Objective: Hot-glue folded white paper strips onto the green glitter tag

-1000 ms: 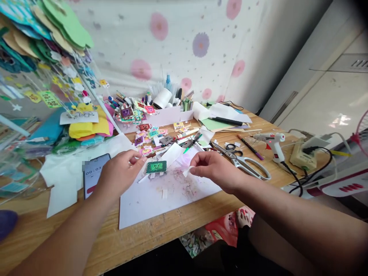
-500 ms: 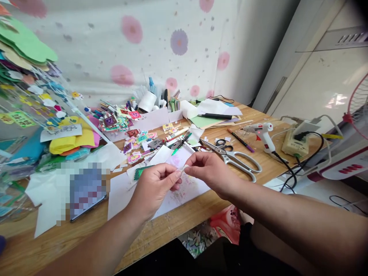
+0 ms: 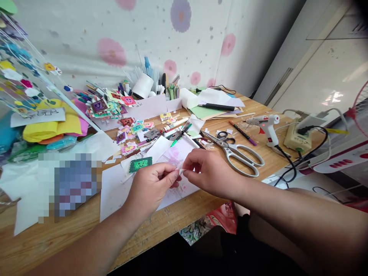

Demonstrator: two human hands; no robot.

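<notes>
My left hand [image 3: 156, 184] and my right hand [image 3: 208, 168] meet over a white sheet of paper [image 3: 115, 191] at the table's front. Both are closed in a pinch on one small white piece [image 3: 180, 172], which looks like paper; the fingers hide most of it. Just beyond my left hand lies a green card with a dark green edge [image 3: 140, 164]. A green marker [image 3: 181, 135] rests past the fingertips. Large grey-handled scissors [image 3: 235, 151] lie open behind my right hand, with small black-handled scissors [image 3: 227, 137] beside them.
A white glue gun [image 3: 269, 128] stands at the right, its cord running near a power strip [image 3: 300, 134]. Small coloured cards [image 3: 106, 105] are heaped at the back left. A blurred-out phone-like object [image 3: 76, 188] is at left. A purple-ended pen [image 3: 243, 133] lies behind the scissors.
The view has tilted down and shifted right. My fingers still pinch the small white piece, my right fingertips slightly repositioned. More of the green card shows now.
</notes>
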